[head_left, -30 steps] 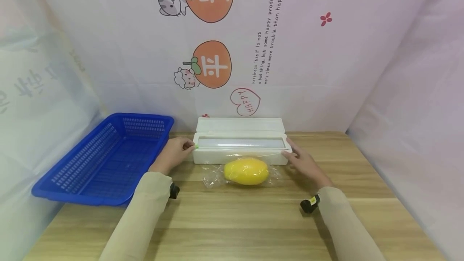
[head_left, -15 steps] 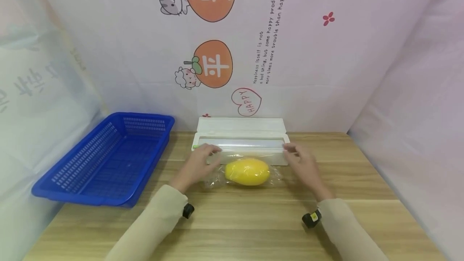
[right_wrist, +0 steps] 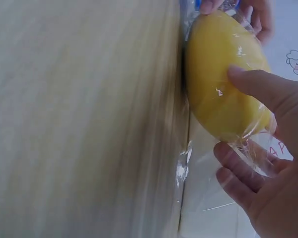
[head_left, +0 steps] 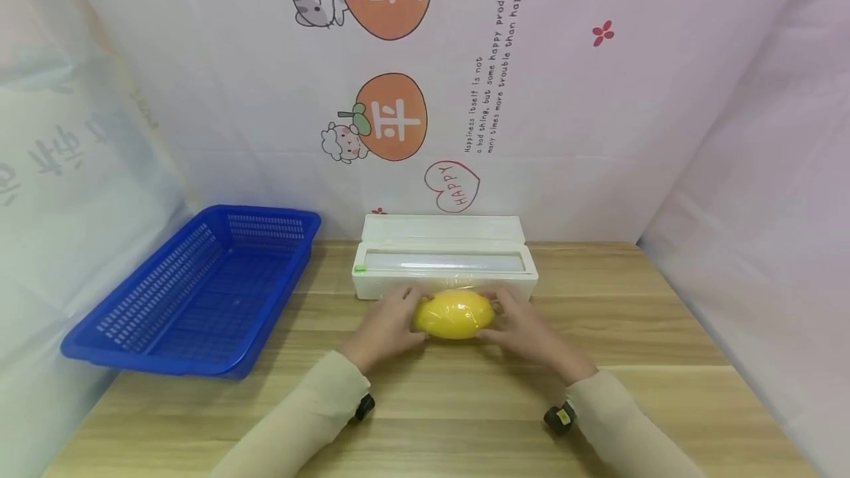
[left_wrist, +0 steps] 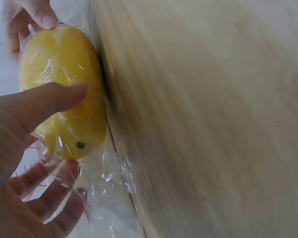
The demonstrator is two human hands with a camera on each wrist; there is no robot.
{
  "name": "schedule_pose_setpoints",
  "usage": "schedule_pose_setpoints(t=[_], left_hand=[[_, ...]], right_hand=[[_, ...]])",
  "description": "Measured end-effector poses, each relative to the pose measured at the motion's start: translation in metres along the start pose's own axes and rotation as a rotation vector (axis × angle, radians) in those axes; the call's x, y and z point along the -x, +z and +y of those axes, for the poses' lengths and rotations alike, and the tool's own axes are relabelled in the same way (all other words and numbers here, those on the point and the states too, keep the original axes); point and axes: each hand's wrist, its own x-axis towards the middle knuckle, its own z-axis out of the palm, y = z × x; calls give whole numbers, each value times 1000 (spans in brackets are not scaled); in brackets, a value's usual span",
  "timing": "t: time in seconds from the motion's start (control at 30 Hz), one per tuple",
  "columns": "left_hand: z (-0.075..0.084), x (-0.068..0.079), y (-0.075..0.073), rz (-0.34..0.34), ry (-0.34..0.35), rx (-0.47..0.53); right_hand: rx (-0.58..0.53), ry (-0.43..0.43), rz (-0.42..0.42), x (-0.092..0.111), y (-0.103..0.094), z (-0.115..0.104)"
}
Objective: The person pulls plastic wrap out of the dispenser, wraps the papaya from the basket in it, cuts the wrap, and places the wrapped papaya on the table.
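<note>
A yellow oval fruit (head_left: 454, 314), wrapped in clear plastic film, lies on the table just in front of a white cling film dispenser (head_left: 381, 286). My left hand (head_left: 392, 321) holds its left end and my right hand (head_left: 527, 330) its right end. In the left wrist view, the left thumb lies on top of the fruit (left_wrist: 64, 54) and the other fingers are at the end near a dark green spot. In the right wrist view, the right thumb also touches the fruit (right_wrist: 213, 74), with loose film (right_wrist: 184, 168) around the fingers.
The dispenser's lid (head_left: 443, 229) stands raised at the back, and a green slider (head_left: 361, 268) sits at its left end. A blue plastic basket (head_left: 149, 361) is on the left of the wooden table (head_left: 458, 419). White printed sheets (head_left: 564, 131) enclose the back and sides.
My left hand has left the dispenser's green slider and moved right to the fruit. My right hand has come off the dispenser's right end and moved in to the fruit's right end.
</note>
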Motion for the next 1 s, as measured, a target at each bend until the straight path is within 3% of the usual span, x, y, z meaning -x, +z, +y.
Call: schedule_pose_setpoints(t=[0.37, 0.53, 0.83, 1.0], left_hand=[[-9, 2, -2, -53, 37, 82], [-15, 5, -3, -107, 27, 155], [-17, 6, -10, -178, 46, 242], [-18, 10, -18, -265, 37, 339]], right_hand=[[-115, -10, -64, 4, -6, 0], [-153, 45, -116, 7, -10, -2], [-162, 86, -177, 11, -15, -1], [-138, 85, -246, 13, -19, 1]])
